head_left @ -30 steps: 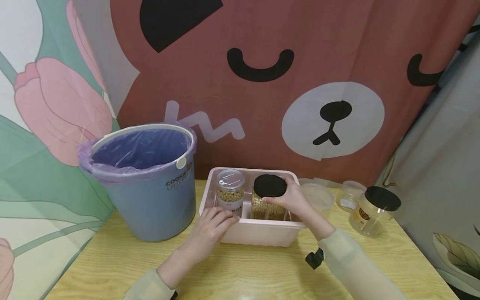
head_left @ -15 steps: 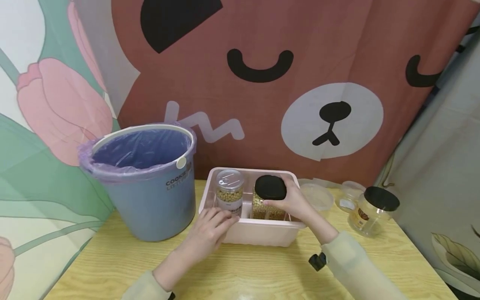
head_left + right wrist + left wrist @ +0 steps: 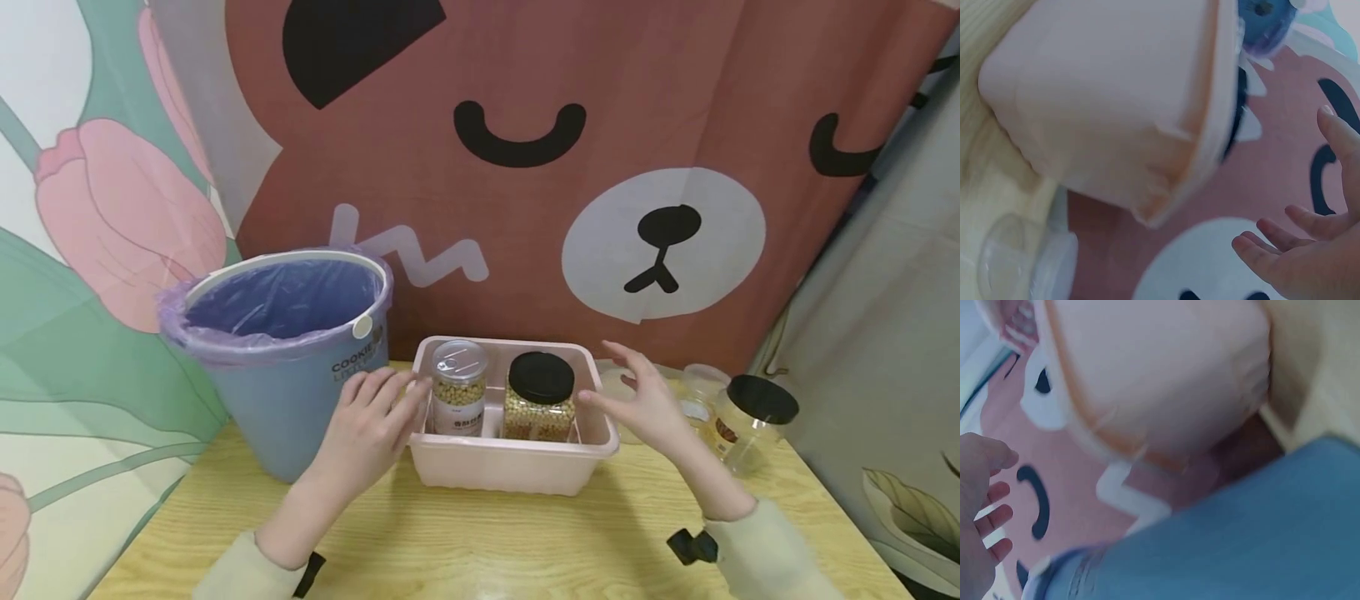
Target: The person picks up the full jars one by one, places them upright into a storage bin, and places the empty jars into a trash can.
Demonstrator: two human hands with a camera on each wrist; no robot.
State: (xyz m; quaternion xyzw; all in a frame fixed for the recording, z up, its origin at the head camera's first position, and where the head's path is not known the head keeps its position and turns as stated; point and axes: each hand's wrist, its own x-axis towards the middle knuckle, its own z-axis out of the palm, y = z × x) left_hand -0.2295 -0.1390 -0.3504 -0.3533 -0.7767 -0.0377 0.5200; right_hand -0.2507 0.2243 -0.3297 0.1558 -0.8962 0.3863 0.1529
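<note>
Your right hand has released the black-lidded jar; it stands in the bin, right of the can. Your left hand has come off the bin's front edge. Both hands: fingers loosely extended, gripping nothing.

Blue round plastic bucket: "COOKIE", 2nd line unclr | clear cyl. plastic jar, wht. label: Chin. chars, too sm. to read

Prob. a home-type rm corner or small staged set, can't tell which: wood-grain tbl by bear-print hanging, tulip-print hanging at L, leaf-print curtain at R, + household stuff, e.g. lined blue bin, filled blk-lid jar.
</note>
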